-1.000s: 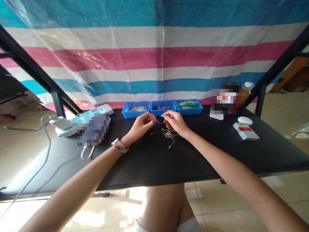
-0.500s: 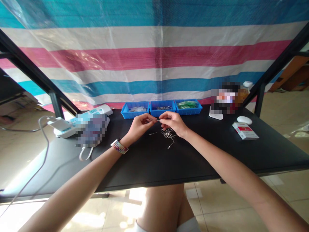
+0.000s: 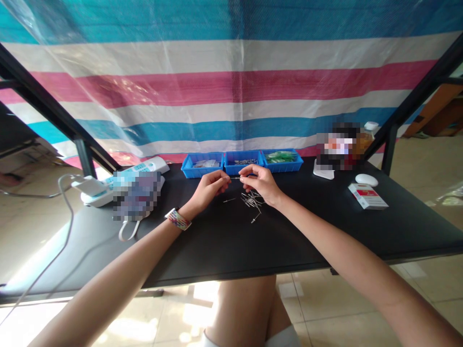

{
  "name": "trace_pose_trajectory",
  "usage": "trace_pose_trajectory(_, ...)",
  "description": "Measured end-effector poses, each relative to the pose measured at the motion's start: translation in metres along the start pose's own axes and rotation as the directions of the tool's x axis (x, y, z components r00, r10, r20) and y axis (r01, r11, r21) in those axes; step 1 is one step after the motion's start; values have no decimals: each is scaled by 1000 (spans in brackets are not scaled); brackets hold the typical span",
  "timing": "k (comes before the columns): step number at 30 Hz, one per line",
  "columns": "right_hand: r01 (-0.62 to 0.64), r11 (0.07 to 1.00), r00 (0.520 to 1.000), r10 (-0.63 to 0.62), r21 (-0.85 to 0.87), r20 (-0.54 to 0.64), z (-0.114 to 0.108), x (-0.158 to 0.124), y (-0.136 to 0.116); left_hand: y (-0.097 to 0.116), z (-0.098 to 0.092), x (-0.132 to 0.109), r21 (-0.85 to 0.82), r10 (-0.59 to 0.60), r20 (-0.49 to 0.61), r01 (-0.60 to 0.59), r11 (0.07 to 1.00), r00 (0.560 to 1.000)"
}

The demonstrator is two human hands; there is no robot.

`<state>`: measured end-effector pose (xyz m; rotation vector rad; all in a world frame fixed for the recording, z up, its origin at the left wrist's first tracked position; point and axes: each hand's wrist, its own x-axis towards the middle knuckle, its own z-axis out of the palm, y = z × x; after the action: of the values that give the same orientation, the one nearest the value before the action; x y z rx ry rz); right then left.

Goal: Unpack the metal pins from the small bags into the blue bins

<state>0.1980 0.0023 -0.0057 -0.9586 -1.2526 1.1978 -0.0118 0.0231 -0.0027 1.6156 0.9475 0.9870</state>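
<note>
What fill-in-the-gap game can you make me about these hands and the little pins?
1. The left hand and right hand pinch one thin pin between them, and the pile of pins lies on the ____ table.
2. Behind the hands stand ____ blue trays in a row.
3. The beaded bracelet is on the ____ wrist.
Missing words: black, three, left.
</note>
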Motion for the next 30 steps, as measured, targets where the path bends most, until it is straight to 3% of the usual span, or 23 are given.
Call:
trace_pose_trajectory(7,-204,979,978,203,27,52,-2,1,1,2,1,-2,73,73,-51,-69,995,996)
trace_pose_trajectory(12,-179,984,982,178,18,65,-3,1,2,1,2,-1,81,81,-53,-77,994,995)
trace_pose_trajectory(19,-113,993,991,112,16,70,-2,1,1,-2,0,-1,48,-5,7,4,999,1000)
trace_pose_trajectory(30,-151,984,988,148,94,36,-2,0,-2,-3,2,0,20,96,-22,-95,995,995)
